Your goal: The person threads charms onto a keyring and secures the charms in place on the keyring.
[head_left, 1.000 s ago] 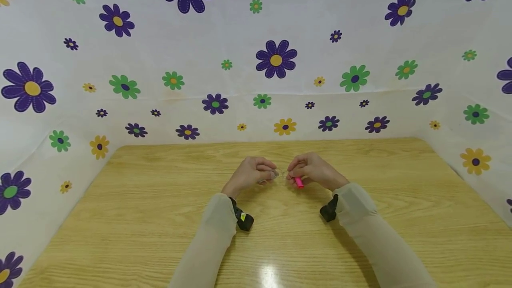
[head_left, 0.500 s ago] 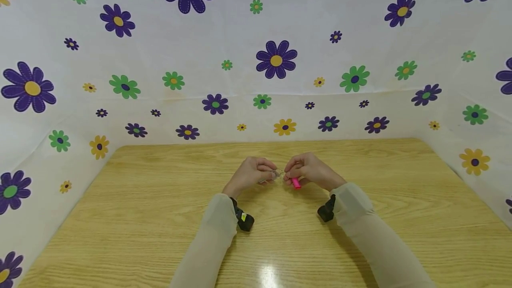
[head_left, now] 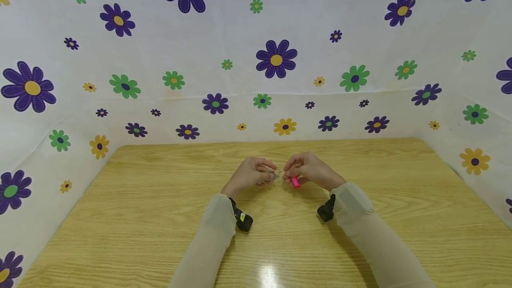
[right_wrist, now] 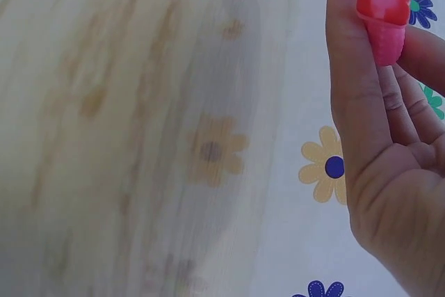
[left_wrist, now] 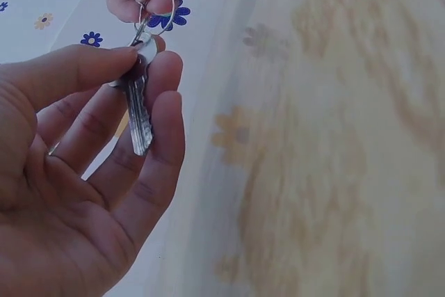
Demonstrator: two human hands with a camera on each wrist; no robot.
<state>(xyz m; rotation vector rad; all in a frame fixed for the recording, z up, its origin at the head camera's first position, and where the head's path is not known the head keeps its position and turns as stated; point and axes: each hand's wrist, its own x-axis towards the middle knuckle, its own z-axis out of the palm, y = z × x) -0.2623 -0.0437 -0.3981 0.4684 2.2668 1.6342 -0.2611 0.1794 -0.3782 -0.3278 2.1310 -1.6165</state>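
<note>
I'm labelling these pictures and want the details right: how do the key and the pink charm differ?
Colour: the key is silvery metal, while the pink charm has a redder, wider end.
Shape: the key is thin and flat with a notched edge; the pink charm is thick and chunky.
Place: the left hand pinches the key; the pink charm is at the right hand.
Shared: both are small beside the hands.

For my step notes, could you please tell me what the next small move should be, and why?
I would probably have the left hand tilt the key slightly: it pinches the key's head near the ring, the right hand holds the pink charm, and I cannot tell whether the key is threaded on.
</note>
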